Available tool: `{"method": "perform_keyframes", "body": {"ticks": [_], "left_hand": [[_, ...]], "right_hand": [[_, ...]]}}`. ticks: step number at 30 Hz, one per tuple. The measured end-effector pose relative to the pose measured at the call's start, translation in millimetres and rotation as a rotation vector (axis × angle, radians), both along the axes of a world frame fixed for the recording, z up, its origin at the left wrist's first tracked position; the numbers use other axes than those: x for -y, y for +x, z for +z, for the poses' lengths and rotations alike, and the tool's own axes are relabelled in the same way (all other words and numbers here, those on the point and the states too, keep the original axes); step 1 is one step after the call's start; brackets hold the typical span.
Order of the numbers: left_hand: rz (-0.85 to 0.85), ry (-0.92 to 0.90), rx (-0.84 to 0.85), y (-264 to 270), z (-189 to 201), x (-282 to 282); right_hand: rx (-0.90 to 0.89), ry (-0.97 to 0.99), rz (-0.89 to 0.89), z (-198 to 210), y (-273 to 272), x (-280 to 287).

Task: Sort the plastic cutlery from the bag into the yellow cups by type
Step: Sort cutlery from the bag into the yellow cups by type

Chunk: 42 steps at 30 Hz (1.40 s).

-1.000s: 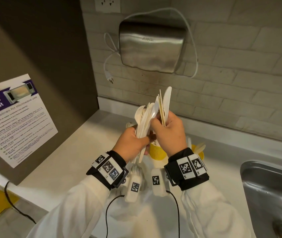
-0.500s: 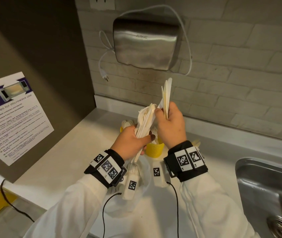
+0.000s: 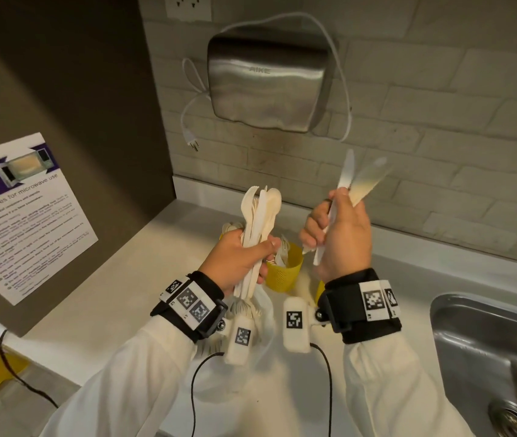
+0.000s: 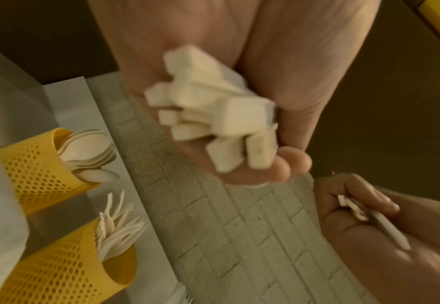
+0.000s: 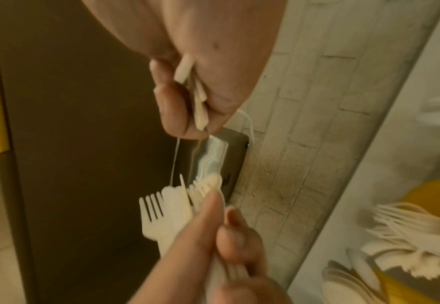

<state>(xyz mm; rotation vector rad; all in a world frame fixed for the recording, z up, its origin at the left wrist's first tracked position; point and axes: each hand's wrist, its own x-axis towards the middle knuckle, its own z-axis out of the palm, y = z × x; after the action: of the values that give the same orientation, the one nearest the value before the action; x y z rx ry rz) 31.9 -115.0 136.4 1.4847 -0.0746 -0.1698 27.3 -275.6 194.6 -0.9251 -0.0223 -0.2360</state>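
Observation:
My left hand (image 3: 241, 260) grips a mixed bundle of white plastic cutlery (image 3: 258, 216), forks, spoons and knives, held upright above the counter; its handle ends (image 4: 213, 109) fill the left wrist view. My right hand (image 3: 339, 238) holds a few white knives (image 3: 356, 181) upright, apart from the bundle and to its right. Between and below the hands stands a yellow perforated cup (image 3: 284, 272) with forks in it. The left wrist view shows a yellow cup of spoons (image 4: 39, 170) and the yellow cup of forks (image 4: 65, 265). A third yellow cup is mostly hidden behind my right wrist.
A steel sink (image 3: 490, 361) lies at the right. A metal hand dryer (image 3: 270, 86) with a loose cord hangs on the brick wall. A microwave notice (image 3: 20, 212) is on the dark panel at left. A crumpled clear bag (image 3: 251, 348) lies under my wrists.
My right hand has pulled its knives away to the right of the bundle; the hands, touching before, are now apart. The left hand keeps its bundle.

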Motion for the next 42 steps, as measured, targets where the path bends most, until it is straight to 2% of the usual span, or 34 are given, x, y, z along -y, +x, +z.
{"method": "perform_keyframes", "body": {"ticks": [3, 5, 7, 10, 15, 19, 22, 24, 29, 36, 42], "left_hand": [[0.004, 0.021, 0.014, 1, -1, 2], [-0.007, 0.029, 0.017, 1, -1, 3], [-0.021, 0.046, 0.013, 0, -1, 3], [-0.054, 0.077, 0.023, -2, -1, 2], [-0.056, 0.134, 0.045, -3, 0, 0], [-0.058, 0.141, 0.041, -3, -1, 0], [-0.052, 0.143, 0.038, -3, 0, -1], [-0.044, 0.147, 0.039, -3, 1, -1], [-0.018, 0.136, 0.038, -4, 4, 0], [-0.01, 0.164, 0.038, -4, 3, 0], [0.025, 0.239, 0.102, -1, 6, -3]], "right_hand": [[0.007, -0.422, -0.055, -7, -4, -7], [0.08, -0.707, -0.114, -10, -3, -10], [0.132, -0.848, -0.161, -7, -1, -10], [0.145, -0.878, -0.168, 2, 6, -4], [0.204, -1.053, -0.009, 16, 13, 3], [0.189, -1.036, -0.078, 13, 17, 2], [0.182, -1.015, -0.044, 10, 16, 0], [0.194, -1.045, -0.045, 8, 16, -1], [0.318, -1.188, -0.179, 6, 12, -2], [0.293, -1.172, -0.07, 9, 15, 1], [0.315, -1.165, -0.053, 8, 12, 8]]}}
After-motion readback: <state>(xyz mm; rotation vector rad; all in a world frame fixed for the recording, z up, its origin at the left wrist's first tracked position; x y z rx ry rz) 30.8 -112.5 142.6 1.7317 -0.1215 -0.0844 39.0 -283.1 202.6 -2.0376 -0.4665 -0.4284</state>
